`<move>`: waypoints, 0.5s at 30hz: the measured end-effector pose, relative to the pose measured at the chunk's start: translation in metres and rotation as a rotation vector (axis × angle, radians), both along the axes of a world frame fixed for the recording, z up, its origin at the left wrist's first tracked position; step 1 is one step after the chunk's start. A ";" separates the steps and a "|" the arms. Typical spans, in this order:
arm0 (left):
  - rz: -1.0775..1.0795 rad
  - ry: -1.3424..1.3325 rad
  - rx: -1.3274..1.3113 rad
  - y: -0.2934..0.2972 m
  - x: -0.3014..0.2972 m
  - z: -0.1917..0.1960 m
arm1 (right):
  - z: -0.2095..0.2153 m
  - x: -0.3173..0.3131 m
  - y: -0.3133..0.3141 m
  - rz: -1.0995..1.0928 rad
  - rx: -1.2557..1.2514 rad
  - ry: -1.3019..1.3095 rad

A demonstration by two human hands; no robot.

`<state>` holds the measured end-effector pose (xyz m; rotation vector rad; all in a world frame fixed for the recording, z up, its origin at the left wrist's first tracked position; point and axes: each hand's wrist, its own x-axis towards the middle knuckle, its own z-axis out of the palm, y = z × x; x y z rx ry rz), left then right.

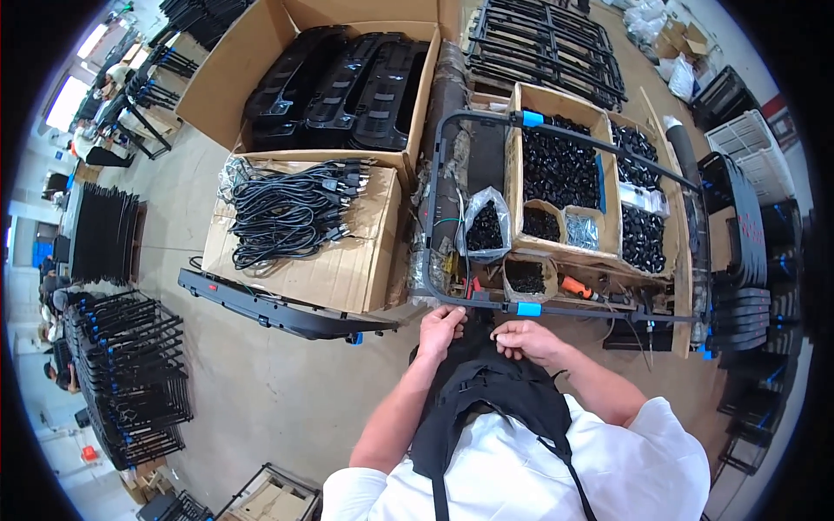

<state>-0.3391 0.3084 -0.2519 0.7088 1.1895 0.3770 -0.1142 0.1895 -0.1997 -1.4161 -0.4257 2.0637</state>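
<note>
Black tubular frame (491, 305) lying just ahead, its long axis running left to right; the left hand (441, 333), fingertips bunched, is nearer, the right hand (521, 340), thumb and fingers pressed together, sits slightly farther off; whether either pinches anything small cannot be told

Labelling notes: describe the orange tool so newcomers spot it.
Find the divided tray of black parts. At its near edge, right of a small open container of black pieces, lies the orange handheld tool. Its bright orange body sets it apart from those black pieces.
</note>
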 end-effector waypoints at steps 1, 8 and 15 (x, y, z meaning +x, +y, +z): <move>-0.004 -0.010 -0.031 0.002 0.000 -0.001 | -0.025 -0.008 -0.008 -0.106 -0.076 -0.028; -0.035 -0.075 -0.149 0.015 -0.004 -0.006 | -0.084 -0.075 0.036 -0.612 -0.081 0.140; -0.142 -0.134 -0.214 0.026 -0.004 0.007 | -0.084 -0.090 0.041 -0.663 0.046 0.345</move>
